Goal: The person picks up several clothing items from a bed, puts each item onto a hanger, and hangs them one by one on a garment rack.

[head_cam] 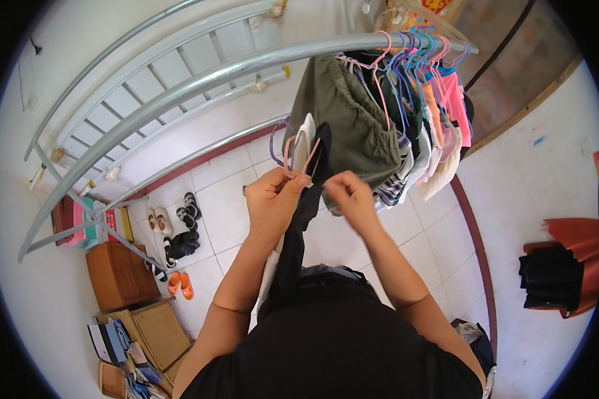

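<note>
My left hand (pixel 274 202) grips a pink hanger (pixel 287 157) together with a white garment (pixel 304 139) and a black garment (pixel 309 199). A purple hanger hook (pixel 273 144) sticks out beyond its fingers. The black cloth hangs down past my left wrist towards my body. My right hand (pixel 352 199), slightly blurred, has curled fingers at the edge of the black garment; whether it pinches the cloth cannot be made out. Just beyond both hands, olive-green elastic-waist bottoms (pixel 349 119) hang from a metal rail (pixel 249 57).
Several clothes on coloured hangers (pixel 419 55) crowd the rail's right end. Shoes (pixel 182 244) and orange slippers (pixel 180 285) stand on the tiled floor (pixel 339 244) at left, near a wooden cabinet (pixel 117 277). Dark and rust-coloured cloths (pixel 554 274) hang by the right wall.
</note>
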`<state>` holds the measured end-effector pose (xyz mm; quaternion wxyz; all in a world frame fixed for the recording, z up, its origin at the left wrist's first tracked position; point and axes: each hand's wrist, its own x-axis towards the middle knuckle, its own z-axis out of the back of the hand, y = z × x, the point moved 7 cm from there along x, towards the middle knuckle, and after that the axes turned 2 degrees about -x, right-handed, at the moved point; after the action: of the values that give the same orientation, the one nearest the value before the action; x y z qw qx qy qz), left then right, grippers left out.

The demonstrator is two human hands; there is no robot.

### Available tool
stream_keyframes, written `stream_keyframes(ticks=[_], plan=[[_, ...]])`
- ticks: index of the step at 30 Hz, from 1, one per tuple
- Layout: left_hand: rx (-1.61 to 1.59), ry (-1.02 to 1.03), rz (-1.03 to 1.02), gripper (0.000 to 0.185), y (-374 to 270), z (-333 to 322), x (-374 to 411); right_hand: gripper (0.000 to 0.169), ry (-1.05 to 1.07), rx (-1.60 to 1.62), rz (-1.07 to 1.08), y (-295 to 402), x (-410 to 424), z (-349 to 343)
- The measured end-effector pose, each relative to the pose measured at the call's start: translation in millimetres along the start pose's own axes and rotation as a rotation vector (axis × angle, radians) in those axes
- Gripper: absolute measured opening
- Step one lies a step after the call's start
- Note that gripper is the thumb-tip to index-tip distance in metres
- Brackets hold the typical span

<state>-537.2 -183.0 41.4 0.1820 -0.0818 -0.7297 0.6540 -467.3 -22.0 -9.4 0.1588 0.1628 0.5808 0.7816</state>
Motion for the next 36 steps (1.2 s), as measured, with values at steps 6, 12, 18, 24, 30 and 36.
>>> stream_keyframes(ticks=[6,12,18,24,30,36], plan=[[-0.005,-0.114,-0.124,0.017,10.7,-8.6,10.0,0.033,0.178,0.383,0.043,38.2,-45.7,-56.8],[-0.130,-0.048,-0.196,0.021,16.6,-14.4,11.2,0.022,0.133,0.381,-0.025,15.9,-37.7,-56.6],[-0.186,-0.234,-0.081,0.018,29.0,23.1,34.5,0.016,-0.026,0.277,0.077,19.5,-16.8,-14.9],[0.212,-0.196,-0.012,0.035,65.7,17.0,66.7,0.020,-0.007,0.284,0.151,38.3,-23.4,23.3],[0.297,-0.245,-0.016,0.032,87.7,-7.0,81.0,0.019,0.017,0.170,0.184,47.6,-45.8,28.5],[0.352,-0.217,-0.105,0.032,71.4,-15.8,73.0,0.015,-0.183,-0.004,0.095,21.0,-36.5,41.0]])
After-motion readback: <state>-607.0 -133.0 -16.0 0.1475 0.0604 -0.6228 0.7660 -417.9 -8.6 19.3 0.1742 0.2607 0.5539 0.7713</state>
